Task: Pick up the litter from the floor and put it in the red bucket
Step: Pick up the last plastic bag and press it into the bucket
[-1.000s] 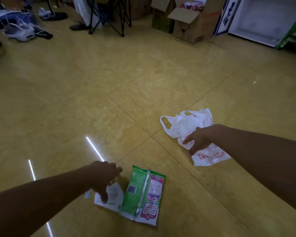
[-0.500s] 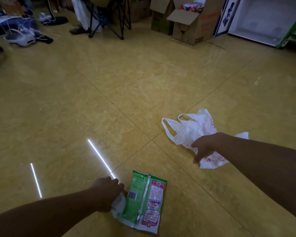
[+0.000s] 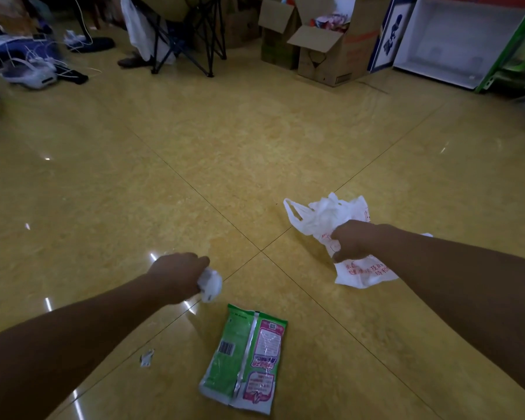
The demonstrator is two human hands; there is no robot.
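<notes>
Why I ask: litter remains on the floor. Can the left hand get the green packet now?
Reach yes, probably; nothing lies between the left hand and the green packet. But it already grips crumpled white paper, so grasping looks awkward.

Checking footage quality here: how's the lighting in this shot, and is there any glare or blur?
Head view: dim overall; white glare streaks on the glossy floor beside the left hand gripping crumpled paper; clutter at top left is smeared; the green wrapper and the white plastic bag in the right hand read sharp.

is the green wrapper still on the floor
Yes, the green wrapper lies flat on the floor, and neither hand touches it.
</notes>
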